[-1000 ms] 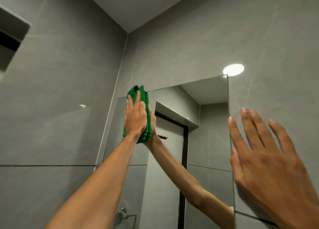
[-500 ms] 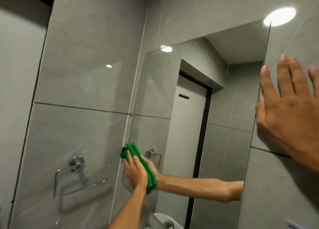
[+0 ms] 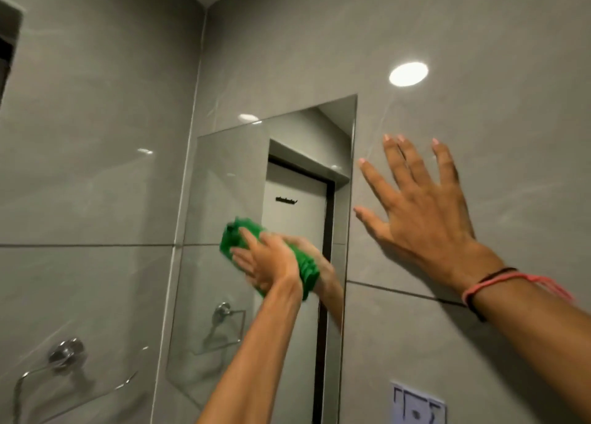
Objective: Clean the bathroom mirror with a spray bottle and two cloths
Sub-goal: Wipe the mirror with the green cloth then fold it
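We observe 1 frameless rectangular wall mirror (image 3: 224,231) mounted on the grey tiled wall (image 3: 479,56), close to the corner where it meets the side wall. The left hand (image 3: 271,263) presses a folded green microfibre cloth (image 3: 238,236) flat against the glass, roughly at mid-height and toward the mirror's right half. Its fingers (image 3: 248,235) lie spread over the cloth, holding it against the mirror under the palm; the hand and cloth show motion blur. Their reflection meets them at the glass.

The right hand (image 3: 425,212) rests flat on the tiled wall just beside the mirror's right edge, empty, its fingers (image 3: 406,164) splayed apart and pointing upward. At that wrist we note 1 pink cord bracelet (image 3: 499,281) together with a dark one.

On the side wall, low and left, we record 1 chrome towel ring (image 3: 67,353), which also appears reflected in the mirror. A reflected doorway occupies the mirror's right portion. 1 pale printed label (image 3: 417,406) sits on the wall below the right forearm; its marks are unreadable.
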